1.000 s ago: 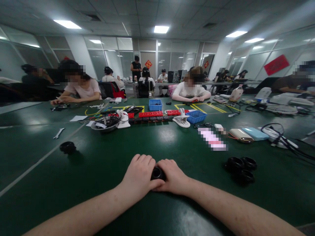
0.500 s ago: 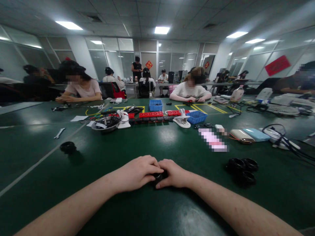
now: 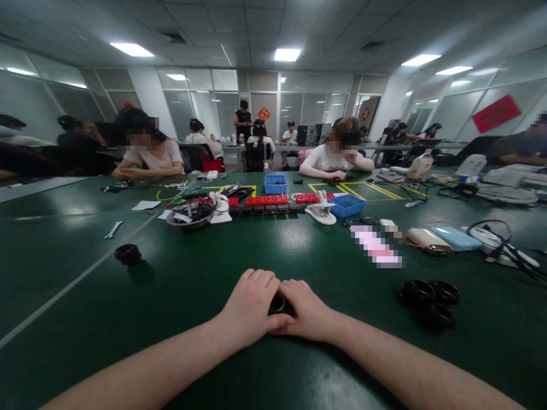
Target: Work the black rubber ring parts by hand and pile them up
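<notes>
Between my hands, low over the green table (image 3: 200, 267), is a round black ring-shaped part (image 3: 278, 303) with a dark hole in its middle. My left hand (image 3: 255, 302) curls around its left side, the thumb along the near edge. From the right, my right hand (image 3: 305, 310) wraps the same part, and the fingers of both hands meet at the far side. Most of the part is hidden by my fingers. Three similar black rings (image 3: 419, 292) sit grouped to the right. Another black ring (image 3: 127, 254) stands alone at the left.
A wrench (image 3: 114, 229) lies at the left. Farther back are a metal bowl of cables (image 3: 190, 222), white clamps (image 3: 322, 210), a red socket strip (image 3: 268, 200) and blue bins (image 3: 348, 206). Power banks (image 3: 429, 240) lie at the right. Two people sit across the table.
My left hand has shifted its grip, its fingers now reaching farther over the ring's far side. The ring's hole now shows. The whole view has shifted slightly.
</notes>
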`<state>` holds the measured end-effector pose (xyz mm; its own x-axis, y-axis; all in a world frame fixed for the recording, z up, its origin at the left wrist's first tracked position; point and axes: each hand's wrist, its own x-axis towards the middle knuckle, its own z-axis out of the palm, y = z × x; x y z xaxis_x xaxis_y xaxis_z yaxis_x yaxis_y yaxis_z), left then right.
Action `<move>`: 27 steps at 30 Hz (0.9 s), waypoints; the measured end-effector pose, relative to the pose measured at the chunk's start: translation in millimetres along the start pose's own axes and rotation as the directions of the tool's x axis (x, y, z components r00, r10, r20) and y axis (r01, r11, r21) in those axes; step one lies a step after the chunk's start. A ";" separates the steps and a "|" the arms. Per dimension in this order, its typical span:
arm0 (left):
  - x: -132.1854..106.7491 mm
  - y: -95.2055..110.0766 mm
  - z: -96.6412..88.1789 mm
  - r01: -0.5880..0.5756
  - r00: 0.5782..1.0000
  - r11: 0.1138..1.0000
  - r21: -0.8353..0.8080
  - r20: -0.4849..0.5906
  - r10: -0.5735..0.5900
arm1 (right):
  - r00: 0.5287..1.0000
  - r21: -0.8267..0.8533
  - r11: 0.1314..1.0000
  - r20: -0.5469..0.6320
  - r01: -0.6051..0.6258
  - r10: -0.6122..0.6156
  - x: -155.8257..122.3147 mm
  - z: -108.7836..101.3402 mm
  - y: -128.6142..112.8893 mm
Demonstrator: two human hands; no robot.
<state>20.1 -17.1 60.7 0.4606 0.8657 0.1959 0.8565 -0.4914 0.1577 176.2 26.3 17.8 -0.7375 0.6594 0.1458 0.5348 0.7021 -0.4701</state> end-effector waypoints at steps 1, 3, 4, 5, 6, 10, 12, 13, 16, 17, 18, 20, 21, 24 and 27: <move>-0.5 -3.5 -2.2 -0.046 0.999 0.998 -0.031 0.013 0.047 | 0.999 0.023 0.999 0.024 0.029 -0.029 0.5 -2.3 2.9; -1.0 -10.3 -9.1 -0.158 0.986 0.980 -0.121 0.039 0.164 | 0.995 0.066 0.995 0.068 0.075 -0.079 1.8 -6.9 8.8; -1.0 -13.4 -13.4 -0.208 0.974 0.963 -0.171 0.051 0.220 | 0.992 0.083 0.992 0.085 0.091 -0.098 2.4 -8.7 11.2; -0.9 -16.0 -18.1 -0.248 0.961 0.944 -0.219 0.066 0.268 | 0.989 0.098 0.990 0.097 0.103 -0.112 3.0 -10.2 13.1; -0.5 -18.1 -22.6 -0.276 0.947 0.924 -0.263 0.087 0.308 | 0.987 0.109 0.988 0.104 0.110 -0.121 3.5 -11.3 14.4; 1.6 -23.1 -33.8 -0.291 0.908 0.898 -0.329 0.201 0.368 | 0.983 0.134 0.983 0.119 0.123 -0.139 4.8 -13.1 15.1; 2.7 -24.0 -33.7 -0.281 0.906 0.899 -0.335 0.217 0.364 | 0.983 0.135 0.984 0.125 0.120 -0.137 5.2 -13.8 14.6; 3.1 -24.1 -32.6 -0.271 0.910 0.901 -0.337 0.214 0.354 | 0.984 0.131 0.985 0.125 0.114 -0.130 5.3 -14.0 14.2; 3.6 -21.4 -26.7 -0.222 0.936 0.922 -0.318 0.197 0.293 | 0.990 0.101 0.992 0.115 0.073 -0.085 4.7 -13.6 12.0; 3.3 -19.3 -24.2 -0.193 0.949 0.939 -0.285 0.189 0.253 | 0.992 0.086 0.995 0.106 0.054 -0.063 4.2 -12.7 10.5; 2.8 -16.5 -21.5 -0.156 0.964 0.959 -0.236 0.176 0.200 | 0.995 0.066 0.997 0.094 0.031 -0.038 3.6 -11.3 8.5; 1.4 -9.4 -15.2 -0.061 0.988 0.990 -0.129 0.132 0.078 | 0.998 0.014 1.000 0.056 -0.019 0.018 2.5 -7.2 3.5; 0.7 -5.4 -11.7 -0.011 0.995 0.997 -0.082 0.102 0.020 | 0.998 -0.014 0.999 0.033 -0.043 0.044 2.0 -4.8 0.9; -0.6 5.6 -2.2 0.083 0.996 0.997 -0.001 0.032 -0.083 | 0.996 -0.078 0.993 -0.014 -0.087 0.086 0.8 1.5 -5.4; 0.0 9.4 1.7 0.100 0.995 0.994 0.033 0.012 -0.100 | 0.997 -0.082 0.994 -0.016 -0.078 0.077 -0.1 2.1 -5.9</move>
<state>28.5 -21.5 60.5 0.3750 0.9118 0.1676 0.9056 -0.3990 0.1441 172.3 21.5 18.7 -0.6877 0.7155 0.1229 0.6227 0.6684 -0.4067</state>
